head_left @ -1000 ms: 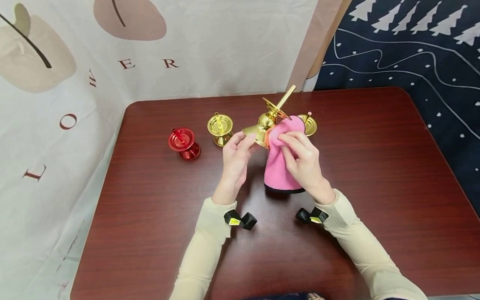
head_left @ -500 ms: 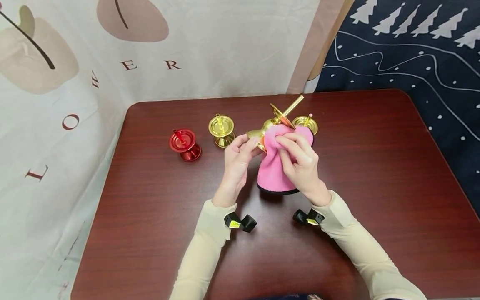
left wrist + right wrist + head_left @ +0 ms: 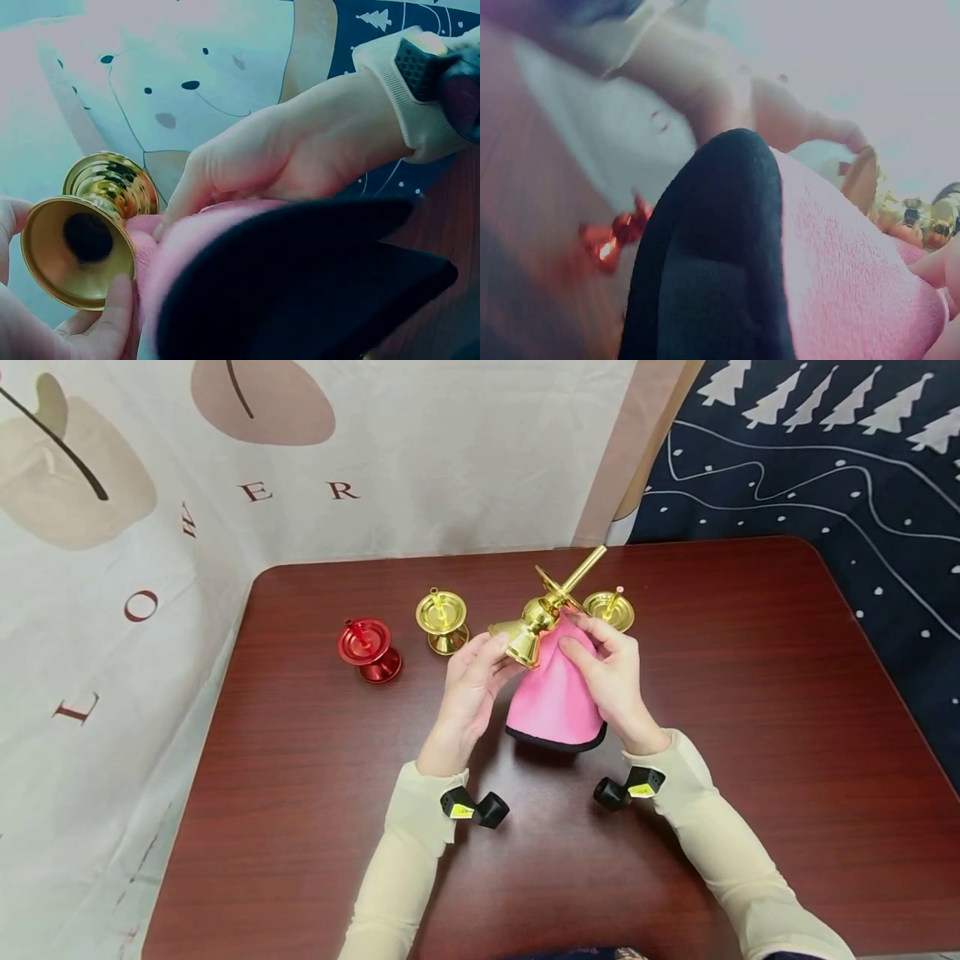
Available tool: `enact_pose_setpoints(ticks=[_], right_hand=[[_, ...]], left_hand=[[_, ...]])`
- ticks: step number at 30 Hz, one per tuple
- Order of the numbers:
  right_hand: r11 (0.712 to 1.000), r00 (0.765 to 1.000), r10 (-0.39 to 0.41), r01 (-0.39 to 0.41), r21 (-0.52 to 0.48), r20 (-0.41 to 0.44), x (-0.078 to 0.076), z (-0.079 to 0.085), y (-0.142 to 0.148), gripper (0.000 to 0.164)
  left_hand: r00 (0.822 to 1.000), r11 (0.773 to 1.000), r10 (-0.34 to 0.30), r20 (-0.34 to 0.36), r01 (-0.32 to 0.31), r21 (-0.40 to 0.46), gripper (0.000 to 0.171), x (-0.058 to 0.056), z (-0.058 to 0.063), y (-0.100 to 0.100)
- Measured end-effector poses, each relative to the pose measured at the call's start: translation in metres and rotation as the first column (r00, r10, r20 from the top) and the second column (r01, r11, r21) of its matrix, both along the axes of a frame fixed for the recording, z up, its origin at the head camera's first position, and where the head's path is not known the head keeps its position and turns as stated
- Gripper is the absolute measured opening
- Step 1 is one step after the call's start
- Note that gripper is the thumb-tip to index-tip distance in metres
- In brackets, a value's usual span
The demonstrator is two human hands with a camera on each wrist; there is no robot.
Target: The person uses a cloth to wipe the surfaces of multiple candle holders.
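Note:
In the head view my left hand (image 3: 467, 702) grips a shiny gold candlestick (image 3: 529, 625) by its flared foot. The candlestick is tilted, its long spike pointing up and to the right, and its hollow foot faces the left wrist camera. My right hand (image 3: 618, 681) pinches a pink cloth (image 3: 553, 703) with a black edge between thumb and fingers, right at the stem just below the drip plate. Its loose part hangs down over the table. From the right wrist the pink cloth (image 3: 847, 270) hides much of the work, with the gold foot (image 3: 861, 181) beyond it.
A red candlestick (image 3: 365, 643) and a smaller gold one (image 3: 442, 614) stand to the left on the dark wooden table (image 3: 300, 793). Behind my right hand stands another gold candlestick (image 3: 609, 608). Printed curtains (image 3: 450, 452) hang along the table's back edge.
The cloth first slid over the candlestick's body, then drew back to the right, baring it. My right fingers moved behind the stem. The candlestick shifted slightly right, then partly back.

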State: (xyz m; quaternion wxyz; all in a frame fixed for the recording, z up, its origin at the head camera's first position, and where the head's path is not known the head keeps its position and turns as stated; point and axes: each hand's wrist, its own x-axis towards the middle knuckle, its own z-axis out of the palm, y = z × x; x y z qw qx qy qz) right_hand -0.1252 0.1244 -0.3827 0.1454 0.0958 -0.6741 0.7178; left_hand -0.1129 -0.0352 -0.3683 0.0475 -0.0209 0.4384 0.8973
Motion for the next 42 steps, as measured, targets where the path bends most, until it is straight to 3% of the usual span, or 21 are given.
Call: enact_pose_setpoints(ticks=[2, 4, 8, 11, 13, 15, 18, 20, 22, 24, 27, 29, 31, 32, 34, 36, 38, 42], right_hand=[[0.994, 0.992, 0.027, -0.013, -0.109, 0.127, -0.001, 0.003, -0.001, 0.027], [0.991, 0.977, 0.047, -0.019, -0.135, 0.206, -0.001, 0.005, -0.002, 0.029], [0.997, 0.957, 0.062, -0.048, -0.057, 0.283, 0.002, 0.007, 0.000, 0.032], [0.998, 0.952, 0.061, -0.068, 0.011, 0.301, 0.007, 0.008, 0.003, 0.033], [0.996, 0.962, 0.043, -0.064, 0.068, 0.269, 0.011, 0.009, 0.004, 0.030], [0.991, 0.983, 0.023, -0.046, 0.125, 0.181, 0.015, 0.010, 0.005, 0.026], [0.968, 0.997, -0.023, 0.039, 0.248, -0.068, 0.018, 0.014, 0.005, 0.021], [0.945, 0.968, -0.045, 0.121, 0.304, -0.245, 0.019, 0.018, 0.004, 0.020], [0.920, 0.923, -0.063, 0.201, 0.336, -0.380, 0.018, 0.022, 0.001, 0.020], [0.901, 0.886, -0.072, 0.255, 0.351, -0.459, 0.017, 0.025, -0.001, 0.021], [0.880, 0.848, -0.080, 0.308, 0.363, -0.525, 0.017, 0.030, -0.005, 0.022], [0.863, 0.829, -0.075, 0.332, 0.380, -0.554, 0.016, 0.033, -0.006, 0.022], [0.844, 0.816, -0.064, 0.351, 0.405, -0.575, 0.016, 0.036, -0.008, 0.023], [0.831, 0.810, -0.055, 0.362, 0.422, -0.584, 0.015, 0.038, -0.009, 0.023], [0.798, 0.801, -0.029, 0.379, 0.469, -0.598, 0.015, 0.041, -0.009, 0.021], [0.755, 0.800, 0.018, 0.383, 0.533, -0.600, 0.016, 0.044, -0.008, 0.020], [0.710, 0.806, 0.071, 0.374, 0.597, -0.588, 0.017, 0.046, -0.006, 0.018], [0.639, 0.841, 0.142, 0.325, 0.697, -0.523, 0.023, 0.046, 0.000, 0.015]], left_hand=[[1.000, 1.000, 0.002, -0.003, -0.002, -0.010, 0.011, 0.000, 0.000, 0.001], [1.000, 1.000, 0.014, -0.006, -0.014, -0.026, 0.011, -0.001, -0.001, 0.002], [0.997, 0.992, 0.080, -0.023, -0.082, -0.094, 0.014, -0.002, -0.003, 0.005], [0.985, 0.967, 0.155, -0.076, -0.167, -0.190, 0.027, -0.004, -0.007, 0.005], [0.973, 0.943, 0.193, -0.131, -0.220, -0.250, 0.037, -0.006, -0.009, 0.005], [0.956, 0.914, 0.213, -0.202, -0.268, -0.304, 0.046, -0.006, -0.011, 0.004], [0.913, 0.844, 0.212, -0.349, -0.351, -0.405, 0.053, -0.006, -0.013, 0.002], [0.867, 0.770, 0.188, -0.461, -0.422, -0.478, 0.056, -0.006, -0.017, 0.001], [0.802, 0.672, 0.147, -0.579, -0.510, -0.536, 0.058, -0.006, -0.020, -0.001], [0.727, 0.576, 0.086, -0.681, -0.594, -0.561, 0.059, -0.007, -0.023, -0.002], [0.589, 0.457, -0.035, -0.807, -0.709, -0.537, 0.058, -0.008, -0.023, -0.004], [0.495, 0.413, -0.121, -0.860, -0.763, -0.498, 0.056, -0.010, -0.023, -0.005], [0.408, 0.396, -0.197, -0.891, -0.799, -0.453, 0.053, -0.011, -0.022, -0.007], [0.369, 0.389, -0.226, -0.902, -0.815, -0.430, 0.052, -0.012, -0.022, -0.007], [0.306, 0.378, -0.267, -0.914, -0.839, -0.392, 0.052, -0.013, -0.021, -0.008], [0.268, 0.372, -0.282, -0.921, -0.855, -0.363, 0.051, -0.014, -0.020, -0.009], [0.254, 0.363, -0.277, -0.927, -0.865, -0.346, 0.051, -0.015, -0.021, -0.009], [0.272, 0.336, -0.252, -0.929, -0.875, -0.348, 0.049, -0.016, -0.020, -0.011]])
